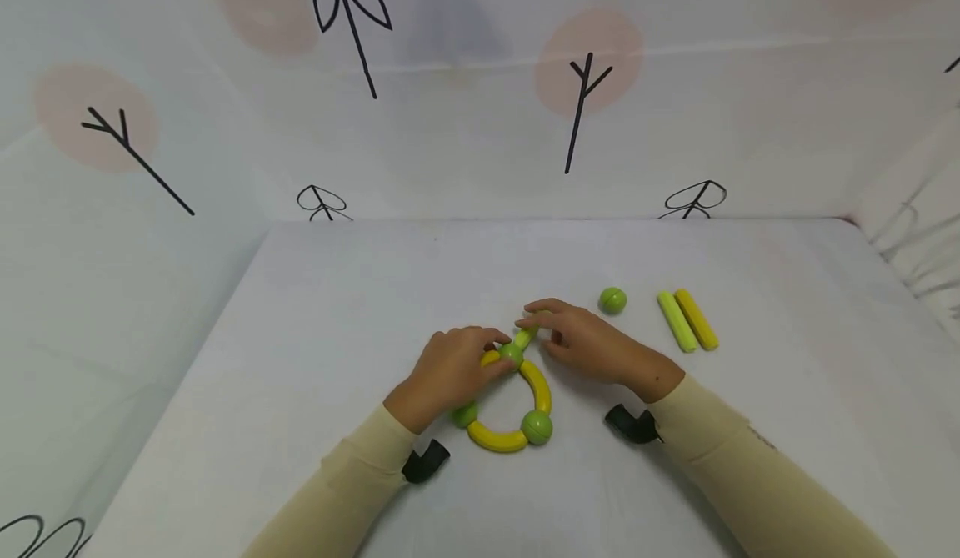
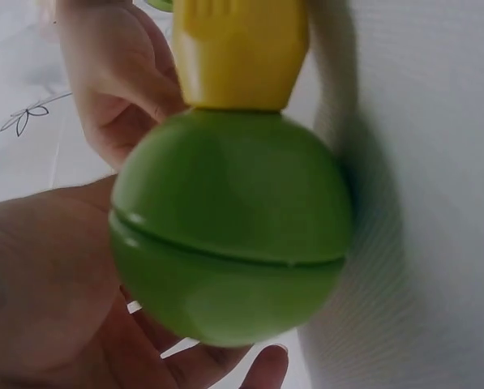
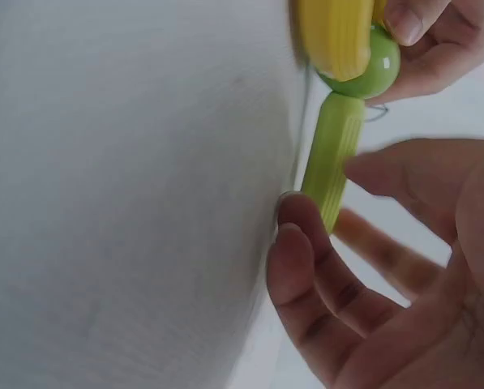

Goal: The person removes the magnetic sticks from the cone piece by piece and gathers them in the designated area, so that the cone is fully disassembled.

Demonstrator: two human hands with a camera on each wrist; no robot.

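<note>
On the white table, curved yellow pieces [image 1: 497, 440] and green balls [image 1: 537, 427] are joined into a ring. My left hand [image 1: 453, 366] pinches the green ball [image 1: 512, 355] at the ring's far end between thumb and fingers. From that ball a straight light green stick [image 3: 335, 146] points outward. Its outer end is between the thumb and curled fingers of my right hand [image 1: 592, 341]. Close to the left palm, another green ball [image 2: 233, 235] of the ring fills the left wrist view, joined to a yellow piece [image 2: 242, 57].
Beyond the right hand lies a loose green ball [image 1: 612, 300]. To its right, a light green stick [image 1: 677, 322] and a yellow stick [image 1: 697, 319] lie side by side. White cloth [image 1: 465, 141] with drawn plants rises behind the table.
</note>
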